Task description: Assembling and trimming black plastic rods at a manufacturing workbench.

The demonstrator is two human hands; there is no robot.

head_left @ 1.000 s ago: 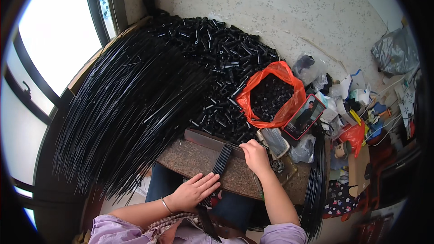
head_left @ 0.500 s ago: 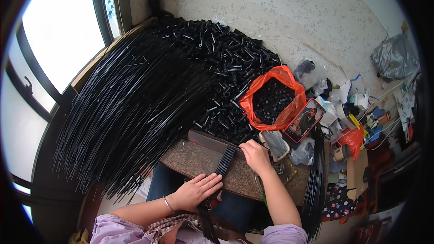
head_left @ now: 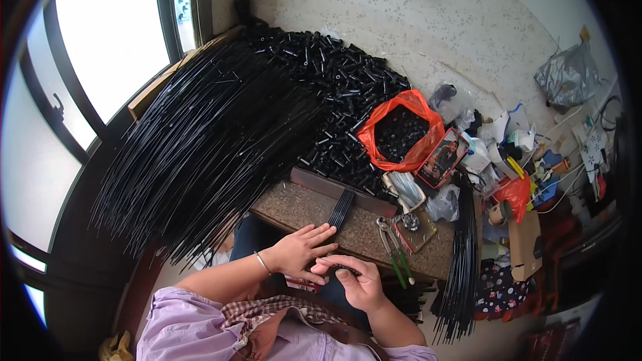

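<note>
A small bundle of thin black rods lies side by side on the speckled brown tabletop, their far ends at a dark red-brown bar. My left hand is open, its fingers stretched flat across the near part of the rods at the table edge. Just right of it, my right hand is raised over the near edge with its fingers curled. Something small and dark shows between its fingers and thumb; I cannot make out what it is.
Many long black rods fan out on the left. Black tubular pieces are heaped behind the bar. A red bag holds small black parts beside a phone. Green-handled pliers lie right of my hands; more rods hang farther right.
My right hand has left the far ends of the rods at the bar and come back beside my left hand. The left hand stays on the rods, fingers more spread. The whole view has shifted slightly.
</note>
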